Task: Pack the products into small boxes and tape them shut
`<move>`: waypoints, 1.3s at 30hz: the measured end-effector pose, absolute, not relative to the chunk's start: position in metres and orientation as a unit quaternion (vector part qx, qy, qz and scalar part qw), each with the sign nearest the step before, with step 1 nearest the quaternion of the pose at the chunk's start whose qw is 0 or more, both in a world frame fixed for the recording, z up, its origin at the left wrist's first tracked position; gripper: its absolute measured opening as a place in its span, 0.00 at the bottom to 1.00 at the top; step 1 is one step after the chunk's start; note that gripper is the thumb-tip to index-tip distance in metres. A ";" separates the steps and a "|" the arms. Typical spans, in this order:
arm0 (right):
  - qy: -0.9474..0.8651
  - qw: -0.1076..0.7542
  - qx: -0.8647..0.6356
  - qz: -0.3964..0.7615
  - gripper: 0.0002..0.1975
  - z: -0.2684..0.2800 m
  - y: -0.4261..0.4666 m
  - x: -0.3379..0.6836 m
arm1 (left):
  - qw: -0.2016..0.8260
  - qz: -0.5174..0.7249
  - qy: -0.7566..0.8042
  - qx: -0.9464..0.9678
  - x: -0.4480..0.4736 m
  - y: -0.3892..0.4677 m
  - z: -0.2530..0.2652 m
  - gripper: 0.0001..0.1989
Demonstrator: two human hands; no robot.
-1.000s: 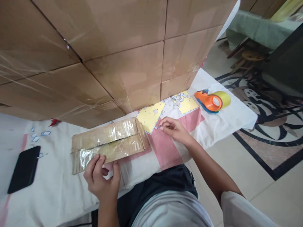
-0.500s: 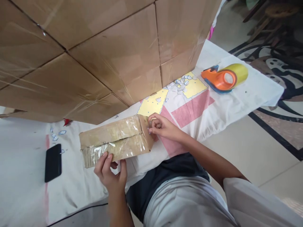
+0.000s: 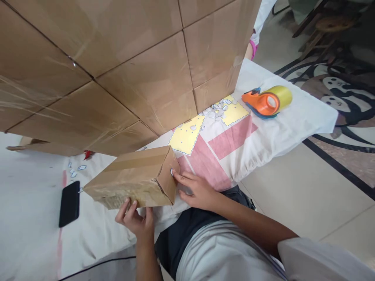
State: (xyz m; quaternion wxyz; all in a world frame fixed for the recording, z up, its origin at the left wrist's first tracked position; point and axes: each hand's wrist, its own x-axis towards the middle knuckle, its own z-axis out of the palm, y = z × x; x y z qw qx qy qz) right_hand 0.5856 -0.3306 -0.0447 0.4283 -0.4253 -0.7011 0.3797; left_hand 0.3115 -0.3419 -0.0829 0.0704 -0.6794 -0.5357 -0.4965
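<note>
A long cardboard box sealed with clear tape lies tilted on the cloth-covered table in front of me. My left hand grips its near lower edge, fingertips on the taped side, thumb partly hidden below. At the right end of the box is a small white sticker. Fingers of my right hand press against that sticker, stretched out, with the thumb held apart underneath. Just beyond the box lies a yellow sheet with small pale pieces on it.
A tall stack of taped cartons stands along the back. An orange tape dispenser with yellow tape is at the right. Loose sticker pieces lie on a second yellow sheet. At left is a black phone. Another person's arm shows behind the cartons.
The box has been turned so its seam-flap face has rolled toward me and a smoother face is up. My right hand has gone from a pinch to flattened fingers on the box end, where a sticker shows.
</note>
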 end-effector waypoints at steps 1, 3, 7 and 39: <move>-0.705 0.426 -0.430 0.370 0.39 -0.045 -0.331 0.583 | 0.080 -0.510 -0.530 -0.672 0.314 -0.338 -0.080 0.21; -0.706 0.451 -0.422 0.347 0.40 -0.043 -0.331 0.581 | 0.106 -0.532 -0.520 -0.660 0.320 -0.330 -0.066 0.19; -0.696 0.542 -0.384 0.274 0.37 -0.030 -0.338 0.600 | 0.137 -0.516 -0.450 -0.716 0.348 -0.312 -0.015 0.20; -0.483 0.447 -0.753 -0.018 0.51 0.020 -0.144 1.030 | -0.151 -0.163 -0.251 -0.942 0.844 -0.034 0.058 0.34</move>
